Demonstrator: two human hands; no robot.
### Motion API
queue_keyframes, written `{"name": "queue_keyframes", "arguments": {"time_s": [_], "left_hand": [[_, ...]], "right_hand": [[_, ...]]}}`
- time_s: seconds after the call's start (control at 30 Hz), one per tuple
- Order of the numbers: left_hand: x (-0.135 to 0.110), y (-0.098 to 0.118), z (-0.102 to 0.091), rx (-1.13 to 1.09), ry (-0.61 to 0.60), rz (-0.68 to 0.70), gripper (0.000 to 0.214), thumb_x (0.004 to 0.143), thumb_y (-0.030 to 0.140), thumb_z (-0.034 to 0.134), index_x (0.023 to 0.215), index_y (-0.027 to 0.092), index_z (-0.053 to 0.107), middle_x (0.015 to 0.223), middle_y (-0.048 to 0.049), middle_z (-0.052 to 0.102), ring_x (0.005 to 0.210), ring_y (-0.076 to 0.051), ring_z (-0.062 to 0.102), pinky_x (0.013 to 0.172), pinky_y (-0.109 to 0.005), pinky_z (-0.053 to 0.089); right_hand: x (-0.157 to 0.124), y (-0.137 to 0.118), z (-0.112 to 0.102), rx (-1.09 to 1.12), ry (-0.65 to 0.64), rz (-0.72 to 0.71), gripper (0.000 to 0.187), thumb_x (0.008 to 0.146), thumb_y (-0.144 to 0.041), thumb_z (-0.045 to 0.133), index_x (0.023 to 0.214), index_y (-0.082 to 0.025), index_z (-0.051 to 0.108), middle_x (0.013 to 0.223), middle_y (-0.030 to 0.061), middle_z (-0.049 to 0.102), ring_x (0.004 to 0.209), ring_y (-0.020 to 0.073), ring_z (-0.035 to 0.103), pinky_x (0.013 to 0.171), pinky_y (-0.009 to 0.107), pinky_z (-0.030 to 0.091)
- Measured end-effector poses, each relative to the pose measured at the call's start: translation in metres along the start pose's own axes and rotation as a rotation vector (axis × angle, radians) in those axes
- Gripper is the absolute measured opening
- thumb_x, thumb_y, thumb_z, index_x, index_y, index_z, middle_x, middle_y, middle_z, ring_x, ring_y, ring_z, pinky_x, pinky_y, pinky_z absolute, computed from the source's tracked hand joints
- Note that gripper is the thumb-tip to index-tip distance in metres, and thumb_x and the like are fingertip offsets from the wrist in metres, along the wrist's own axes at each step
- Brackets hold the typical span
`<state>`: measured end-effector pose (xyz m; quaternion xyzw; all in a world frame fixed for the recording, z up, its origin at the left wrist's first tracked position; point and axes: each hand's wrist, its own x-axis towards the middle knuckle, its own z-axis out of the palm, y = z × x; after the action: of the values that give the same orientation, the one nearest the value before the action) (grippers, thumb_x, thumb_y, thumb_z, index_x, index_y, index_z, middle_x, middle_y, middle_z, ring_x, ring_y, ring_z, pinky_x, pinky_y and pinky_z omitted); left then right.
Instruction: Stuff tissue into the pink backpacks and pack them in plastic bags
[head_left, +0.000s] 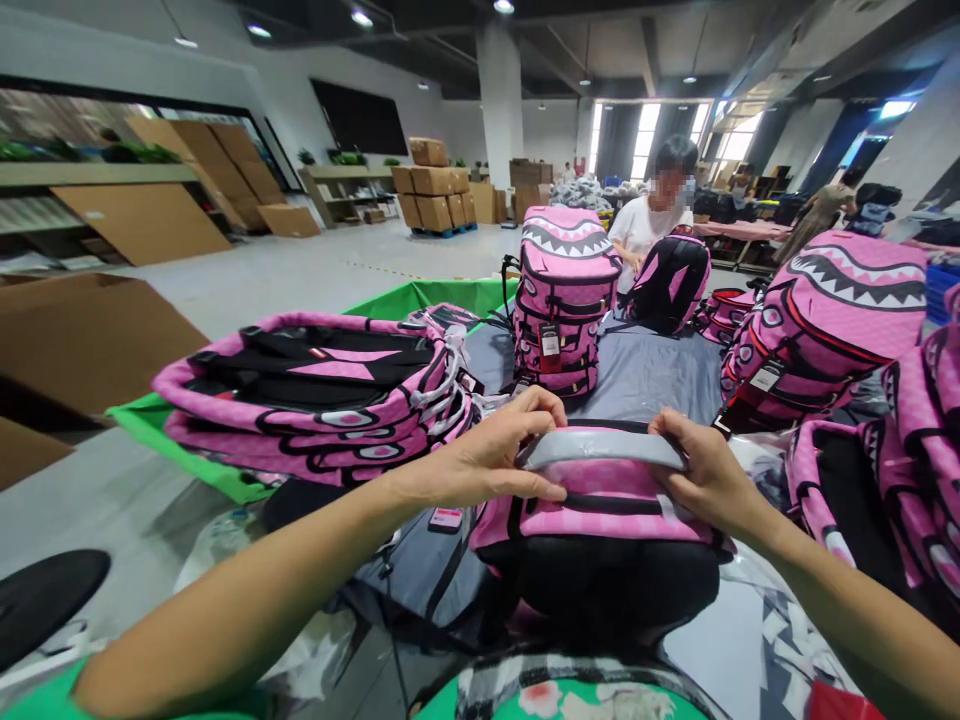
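A pink and black backpack [600, 525] is directly in front of me, its top facing up. Across it arches a grey carry handle [604, 447] that looks wrapped in clear film. My left hand [510, 450] is closed on the handle's left end, thumb pressed on the pink fabric below. At the handle's right end, my right hand [697, 468] grips with fingers curled over it. The backpack's lower part is hidden by its black panel and my apron [570, 690].
Stacked pink backpacks [315, 390] lie at the left by a green-edged cover [420, 297]. An upright backpack [562, 300] with a tag stands ahead, another [832, 310] at right. Beyond the table, a co-worker [652, 220] is beside a backpack [667, 285].
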<state>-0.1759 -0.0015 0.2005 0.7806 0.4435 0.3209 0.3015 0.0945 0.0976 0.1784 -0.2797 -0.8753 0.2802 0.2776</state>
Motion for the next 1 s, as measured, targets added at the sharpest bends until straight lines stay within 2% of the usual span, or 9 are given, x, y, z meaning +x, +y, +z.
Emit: {"name": "queue_keyframes", "arguments": {"time_s": [0.17,0.27,0.37,0.47,0.6,0.7,0.77,0.9,1.0], "left_hand": [[-0.009,-0.010,0.013,0.018,0.129,0.024,0.019,0.083,0.027,0.070,0.077,0.018,0.054,0.106,-0.0039,0.050,0.102,-0.018,0.051,0.093,-0.030,0.045],[-0.005,-0.012,0.030,0.150,0.359,0.018,0.010,0.080,0.009,0.053,0.079,0.019,0.051,0.100,-0.0037,0.050,0.095,-0.017,0.052,0.087,-0.029,0.046],[0.009,-0.011,0.037,0.205,0.479,-0.031,0.017,0.072,0.002,0.048,0.074,0.020,0.047,0.095,-0.0032,0.049,0.091,-0.016,0.052,0.084,-0.029,0.045],[0.015,-0.005,0.021,0.085,0.219,-0.076,0.009,0.078,0.015,0.058,0.073,0.018,0.051,0.100,-0.0035,0.052,0.091,-0.017,0.053,0.083,-0.029,0.047],[0.001,0.004,-0.005,-0.006,-0.088,-0.031,0.013,0.081,0.026,0.065,0.088,0.018,0.058,0.125,-0.0065,0.051,0.112,-0.020,0.052,0.093,-0.031,0.049],[-0.014,0.005,-0.001,0.109,-0.027,0.032,0.009,0.079,0.014,0.059,0.085,0.018,0.054,0.130,-0.0088,0.051,0.120,-0.022,0.051,0.100,-0.035,0.049],[-0.018,0.002,0.011,0.242,0.084,0.064,0.017,0.077,0.006,0.054,0.087,0.019,0.051,0.133,-0.0095,0.050,0.117,-0.020,0.055,0.101,-0.037,0.051],[-0.005,0.000,0.037,0.564,0.298,0.081,0.028,0.082,-0.003,0.037,0.093,0.019,0.050,0.131,-0.0130,0.051,0.133,-0.022,0.052,0.108,-0.039,0.052],[0.009,0.006,0.041,0.756,0.303,0.096,0.039,0.084,-0.008,0.026,0.094,0.015,0.055,0.121,-0.0163,0.058,0.149,-0.023,0.035,0.116,-0.039,0.046]], "right_hand": [[0.001,-0.008,-0.019,0.206,-0.381,-0.007,0.038,0.079,-0.046,0.074,0.094,-0.020,0.052,0.086,-0.0011,0.050,0.075,0.0139,0.049,0.064,0.023,0.042],[-0.001,-0.003,-0.026,0.264,-0.469,-0.018,0.033,0.086,-0.045,0.066,0.101,-0.019,0.053,0.091,0.0019,0.052,0.080,0.0157,0.052,0.068,0.025,0.045],[-0.005,0.001,-0.014,0.082,-0.228,0.005,0.020,0.085,-0.034,0.059,0.097,-0.021,0.051,0.085,0.0017,0.054,0.073,0.0166,0.050,0.065,0.028,0.043],[-0.011,0.001,0.000,-0.142,0.076,0.042,0.018,0.075,-0.021,0.058,0.089,-0.023,0.046,0.076,-0.0013,0.052,0.064,0.0158,0.046,0.063,0.028,0.040],[-0.018,-0.005,-0.006,-0.015,-0.017,0.006,0.012,0.079,-0.022,0.057,0.085,-0.022,0.047,0.076,-0.0009,0.052,0.068,0.0155,0.049,0.063,0.026,0.041],[-0.024,-0.011,-0.017,0.107,-0.238,-0.024,0.013,0.083,-0.027,0.059,0.091,-0.020,0.052,0.083,0.0008,0.054,0.073,0.0153,0.052,0.064,0.025,0.045],[-0.027,-0.014,-0.017,0.040,-0.244,-0.020,0.015,0.081,-0.022,0.059,0.094,-0.021,0.052,0.083,0.0008,0.054,0.072,0.0153,0.051,0.064,0.025,0.045],[-0.025,-0.014,-0.002,-0.285,0.062,-0.053,0.026,0.073,-0.007,0.053,0.093,-0.023,0.051,0.088,0.0033,0.053,0.076,0.0191,0.053,0.067,0.029,0.048],[-0.022,-0.012,0.007,-0.448,0.225,-0.104,0.029,0.074,-0.003,0.049,0.094,-0.024,0.051,0.094,0.0056,0.049,0.082,0.0211,0.055,0.070,0.031,0.051]]}}
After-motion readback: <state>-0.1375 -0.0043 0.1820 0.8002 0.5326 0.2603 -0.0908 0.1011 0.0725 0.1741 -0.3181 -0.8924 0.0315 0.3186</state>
